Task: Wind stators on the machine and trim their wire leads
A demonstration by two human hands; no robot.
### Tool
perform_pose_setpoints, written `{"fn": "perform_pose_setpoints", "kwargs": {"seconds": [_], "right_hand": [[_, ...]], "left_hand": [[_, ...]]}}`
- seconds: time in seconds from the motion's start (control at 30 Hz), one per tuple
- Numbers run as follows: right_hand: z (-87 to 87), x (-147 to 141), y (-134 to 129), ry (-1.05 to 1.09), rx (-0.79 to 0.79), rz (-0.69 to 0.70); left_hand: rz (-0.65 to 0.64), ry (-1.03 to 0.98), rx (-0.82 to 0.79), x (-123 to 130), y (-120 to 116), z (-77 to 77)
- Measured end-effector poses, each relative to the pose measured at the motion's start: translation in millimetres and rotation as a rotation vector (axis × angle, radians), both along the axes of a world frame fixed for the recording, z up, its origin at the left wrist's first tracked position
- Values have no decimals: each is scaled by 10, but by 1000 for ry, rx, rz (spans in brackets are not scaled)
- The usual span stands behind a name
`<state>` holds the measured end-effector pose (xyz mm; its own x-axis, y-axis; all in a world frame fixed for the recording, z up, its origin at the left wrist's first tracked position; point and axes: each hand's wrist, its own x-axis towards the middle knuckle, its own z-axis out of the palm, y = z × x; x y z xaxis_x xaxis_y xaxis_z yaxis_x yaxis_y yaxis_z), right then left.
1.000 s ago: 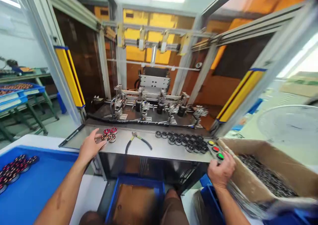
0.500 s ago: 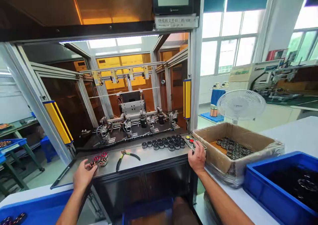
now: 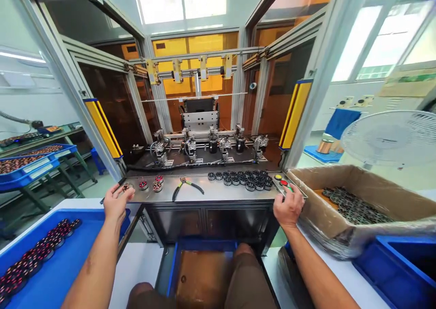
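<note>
At the left end of the metal ledge (image 3: 190,195), my left hand (image 3: 116,202) has its fingers closed around a copper-wound part (image 3: 126,187). Several similar parts with red tops, such as this wound part (image 3: 143,185), lie just right of it. My right hand (image 3: 289,206) rests at the button panel (image 3: 299,192), fingers apart over its lower end, by the red button (image 3: 284,182) and below the yellow button (image 3: 278,176). Between the hands lie cutters (image 3: 185,185) with green-black handles, spread apart, and a cluster of black-topped parts (image 3: 250,179).
Behind the ledge stands a machine with several winding heads (image 3: 225,147) between yellow side bars. A blue tray (image 3: 81,254) of wound parts is at left. At right are a cardboard box (image 3: 402,229), a blue bin (image 3: 391,272) and a white fan (image 3: 395,136).
The view has tilted down and shifted, showing more of the left tray. My left hand has moved left, away from the other wound parts, with one in its fingers. My right hand stays at the panel.
</note>
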<state>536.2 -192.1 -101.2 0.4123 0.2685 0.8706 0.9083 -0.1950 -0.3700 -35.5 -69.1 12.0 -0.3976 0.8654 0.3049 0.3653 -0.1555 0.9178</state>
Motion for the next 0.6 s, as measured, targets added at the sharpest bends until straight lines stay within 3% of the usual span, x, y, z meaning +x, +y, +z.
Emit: {"fn": "perform_pose_setpoints", "kwargs": {"seconds": [0.17,0.3,0.4,0.5,0.6], "right_hand": [[91,-41,-61,20,-22,59],[427,-561,-217,-16,-36,178],[809,-1265,-372,49,-48,622],[1153,-1895,-457,252,-239,1055],[1413,-2161,-576,413,-258,1278]], "left_hand": [[-35,-209,97,-15,-64,143],[-76,-220,252,186,-429,194],[-156,-175,348,546,-902,136],[-228,-87,436,876,-1354,55],[-307,78,604,1036,-1625,-2]]}}
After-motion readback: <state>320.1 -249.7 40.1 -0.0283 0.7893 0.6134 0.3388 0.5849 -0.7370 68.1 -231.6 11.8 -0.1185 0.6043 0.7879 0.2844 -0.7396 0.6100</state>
